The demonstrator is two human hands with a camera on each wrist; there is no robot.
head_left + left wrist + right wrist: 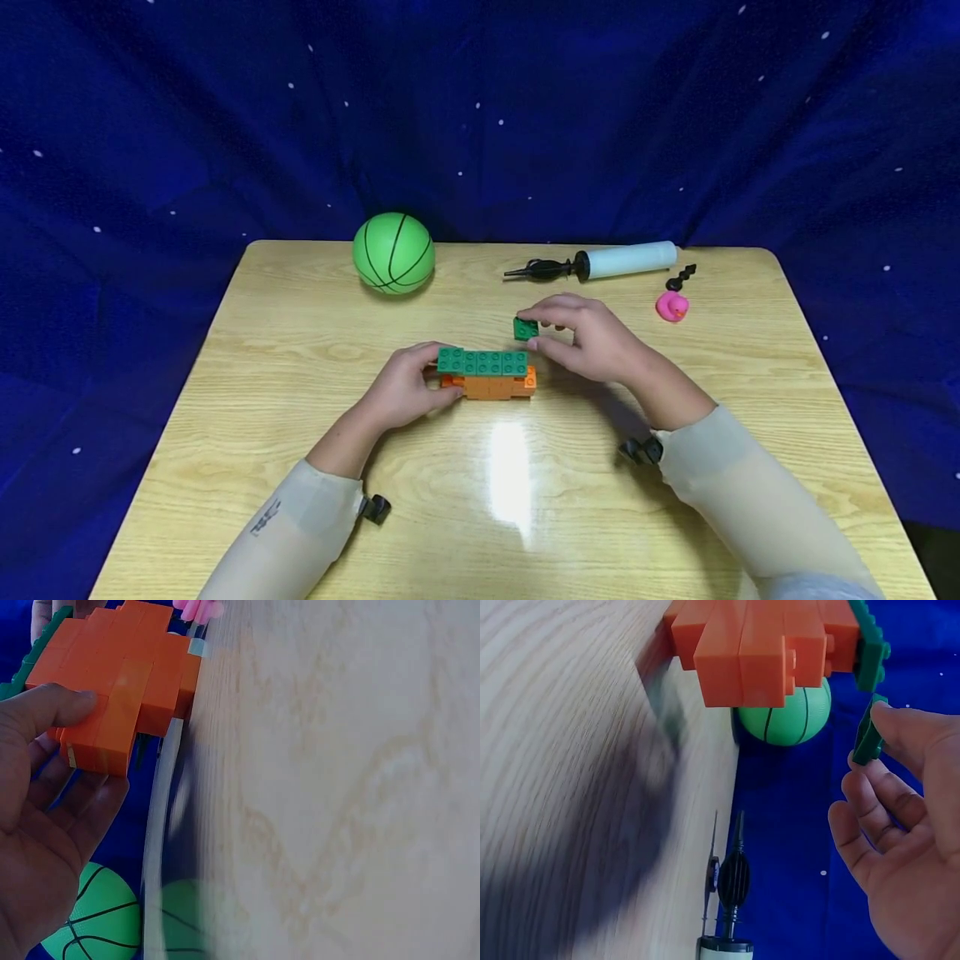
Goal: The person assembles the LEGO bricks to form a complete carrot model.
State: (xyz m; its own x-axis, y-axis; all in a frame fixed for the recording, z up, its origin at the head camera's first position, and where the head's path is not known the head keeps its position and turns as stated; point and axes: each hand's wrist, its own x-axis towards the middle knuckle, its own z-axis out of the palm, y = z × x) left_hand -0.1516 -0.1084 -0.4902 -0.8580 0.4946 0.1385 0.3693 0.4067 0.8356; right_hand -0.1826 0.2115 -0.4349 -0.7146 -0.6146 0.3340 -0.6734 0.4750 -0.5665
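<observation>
An orange toy-brick structure (495, 388) stands on the table, topped by a row of flat green bricks (483, 362). My left hand (408, 387) grips its left end, the thumb on the near face; in the left wrist view that thumb lies against the orange bricks (112, 682). Between the thumb and fingers of my right hand (592, 337) is a small, thin green brick (525, 329). It is held apart from the structure, just beyond the right end of the green row. The right wrist view shows this piece (869, 731) pinched on edge.
At the back left sits a green ball (393, 253) with black lines. A hand pump (630, 260) with a black nozzle lies at the back right. Close by are a pink rubber duck (672, 307) and a small black piece (680, 277). A blue starry cloth (480, 117) hangs behind.
</observation>
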